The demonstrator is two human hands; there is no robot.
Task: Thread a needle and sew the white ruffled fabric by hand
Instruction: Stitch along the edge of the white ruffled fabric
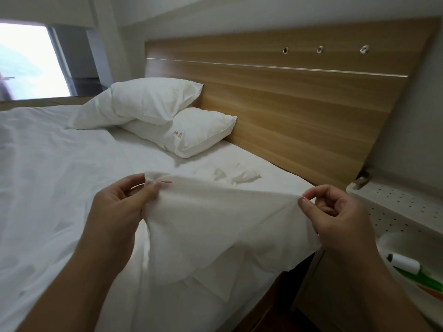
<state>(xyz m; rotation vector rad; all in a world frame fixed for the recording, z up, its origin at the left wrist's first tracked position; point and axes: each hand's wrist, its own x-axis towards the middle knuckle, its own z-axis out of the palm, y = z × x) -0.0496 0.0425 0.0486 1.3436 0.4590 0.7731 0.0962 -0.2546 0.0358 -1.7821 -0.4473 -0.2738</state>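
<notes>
Over the near edge of the bed [60,164], I hold the white fabric [215,216] up between both hands, its top edge stretched almost taut from one to the other while the rest hangs in loose folds down toward the mattress corner. My left hand [119,207] pinches the left corner between thumb and fingers, with a small tuft of cloth sticking up above the grip. My right hand [335,216] pinches the right end with curled fingers; a fine pale line at the fingertips may be thread, though I cannot be sure, and I cannot make out a needle. Just right of that hand sits a white perforated shelf [395,207], with a white spool [405,263] lying nearer me beside something green. Past the fabric, a bare stretch of sheet leaves room, broken by some crumpled white scraps [237,176]. Farther back, two pillows [167,111] lean against the wooden headboard [299,97].
</notes>
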